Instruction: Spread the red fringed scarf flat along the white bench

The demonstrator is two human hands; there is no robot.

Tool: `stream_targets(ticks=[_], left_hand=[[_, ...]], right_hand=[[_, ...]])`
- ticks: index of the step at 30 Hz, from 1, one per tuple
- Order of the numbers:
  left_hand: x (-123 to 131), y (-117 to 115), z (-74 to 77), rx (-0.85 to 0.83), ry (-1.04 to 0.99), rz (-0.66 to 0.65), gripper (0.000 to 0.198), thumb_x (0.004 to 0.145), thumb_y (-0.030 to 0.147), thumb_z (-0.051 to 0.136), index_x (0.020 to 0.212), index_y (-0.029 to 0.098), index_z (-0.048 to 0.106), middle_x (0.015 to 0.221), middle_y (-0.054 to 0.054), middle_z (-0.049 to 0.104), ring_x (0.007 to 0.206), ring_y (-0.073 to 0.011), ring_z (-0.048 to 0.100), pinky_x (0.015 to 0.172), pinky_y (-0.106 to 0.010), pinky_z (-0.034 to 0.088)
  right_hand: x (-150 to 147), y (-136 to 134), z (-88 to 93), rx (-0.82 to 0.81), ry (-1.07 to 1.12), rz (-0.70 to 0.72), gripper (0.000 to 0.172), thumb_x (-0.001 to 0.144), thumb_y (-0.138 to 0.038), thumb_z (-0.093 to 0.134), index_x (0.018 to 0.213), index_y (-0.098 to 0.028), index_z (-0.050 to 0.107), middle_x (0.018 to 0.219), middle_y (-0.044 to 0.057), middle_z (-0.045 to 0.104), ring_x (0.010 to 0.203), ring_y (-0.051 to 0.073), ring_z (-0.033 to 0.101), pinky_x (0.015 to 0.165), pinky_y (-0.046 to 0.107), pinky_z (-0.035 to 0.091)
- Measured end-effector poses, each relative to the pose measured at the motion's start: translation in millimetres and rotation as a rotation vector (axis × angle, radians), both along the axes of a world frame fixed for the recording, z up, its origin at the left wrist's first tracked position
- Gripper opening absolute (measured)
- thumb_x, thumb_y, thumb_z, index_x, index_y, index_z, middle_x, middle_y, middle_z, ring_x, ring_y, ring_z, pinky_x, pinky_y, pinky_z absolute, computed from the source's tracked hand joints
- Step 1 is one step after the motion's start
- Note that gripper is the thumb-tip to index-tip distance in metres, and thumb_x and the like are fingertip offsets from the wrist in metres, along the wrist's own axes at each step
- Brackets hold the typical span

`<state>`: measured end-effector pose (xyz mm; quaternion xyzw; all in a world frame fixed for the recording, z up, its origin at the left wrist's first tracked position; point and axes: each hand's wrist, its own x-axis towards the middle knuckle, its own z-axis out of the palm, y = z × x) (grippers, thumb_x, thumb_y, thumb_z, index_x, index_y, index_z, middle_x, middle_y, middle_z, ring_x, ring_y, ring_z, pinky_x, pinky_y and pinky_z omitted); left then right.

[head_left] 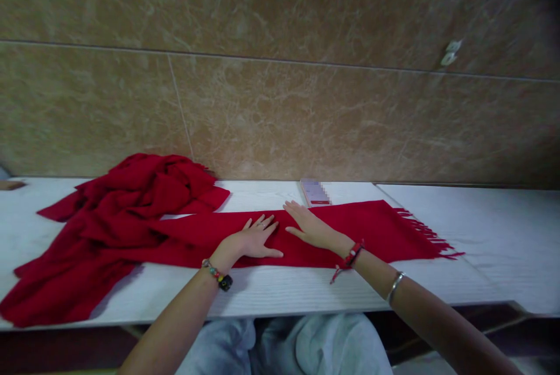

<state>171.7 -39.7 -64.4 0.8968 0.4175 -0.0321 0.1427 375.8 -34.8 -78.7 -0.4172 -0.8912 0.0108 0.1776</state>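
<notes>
Smoothing red scarf (376, 229): your left hand (254, 241) and right hand (308, 224) lie open and flat on it, gripping nothing; press evenly outward toward the fringe (426, 236), keeping edges square on the surface (271, 292).

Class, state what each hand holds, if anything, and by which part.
Nothing is gripped: the left hand and right hand lie flat, palms down, on the middle stretch of the red scarf.

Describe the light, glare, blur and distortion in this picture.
Head view: even light; pale glare streaks on the marble wall; the red scarf casts a faint shadow on the white table; the small box is pixelated; the top right corner darkens; left hand and right hand look sharp.
</notes>
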Motion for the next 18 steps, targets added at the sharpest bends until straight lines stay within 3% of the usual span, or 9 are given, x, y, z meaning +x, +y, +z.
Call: stream_targets(ticks=[3, 7, 13, 18], left_hand=[[-15, -3, 9.1, -0.035, -0.066, -0.039, 0.065, 0.074, 0.052, 0.052, 0.129, 0.022, 0.036, 0.141, -0.011, 0.024, 0.129, -0.0266, 0.019, 0.101, -0.043, 0.021], [-46, -14, 22.2, -0.049, -0.155, -0.173, 0.045, 0.071, 0.033, 0.06, 0.114, 0.023, 0.052, 0.124, -0.005, 0.047, 0.114, -0.0184, 0.042, 0.096, -0.028, 0.031], [-114, -21, 31.7, -0.02, 0.0, -0.014, 0.019, 0.07, 0.02, 0.051, 0.088, 0.021, 0.057, 0.078, 0.0, 0.057, 0.071, -0.014, 0.052, 0.067, -0.023, 0.04], [-139, -21, 36.9, 0.063, -0.04, 0.032, 0.012, 0.073, 0.021, 0.047, 0.083, 0.019, 0.053, 0.089, -0.003, 0.055, 0.081, -0.0153, 0.05, 0.076, -0.025, 0.04]], right_hand=[[-1, 1, -14.4, -0.058, 0.02, 0.041, 0.056, 0.087, -0.039, 0.038, 0.133, -0.009, 0.028, 0.138, 0.016, 0.031, 0.129, 0.021, 0.022, 0.104, 0.041, 0.025], [-1, 0, -17.3, -0.083, -0.013, 0.044, 0.051, 0.087, -0.039, 0.036, 0.13, -0.01, 0.037, 0.134, 0.015, 0.038, 0.125, 0.022, 0.031, 0.103, 0.041, 0.026], [0, 3, -18.5, -0.052, -0.045, 0.054, 0.048, 0.088, -0.04, 0.034, 0.127, -0.012, 0.042, 0.133, 0.014, 0.04, 0.124, 0.023, 0.033, 0.103, 0.042, 0.026], [1, 6, -23.3, -0.054, 0.006, 0.073, 0.046, 0.087, -0.038, 0.037, 0.125, -0.013, 0.045, 0.131, 0.014, 0.042, 0.122, 0.023, 0.036, 0.101, 0.043, 0.029]])
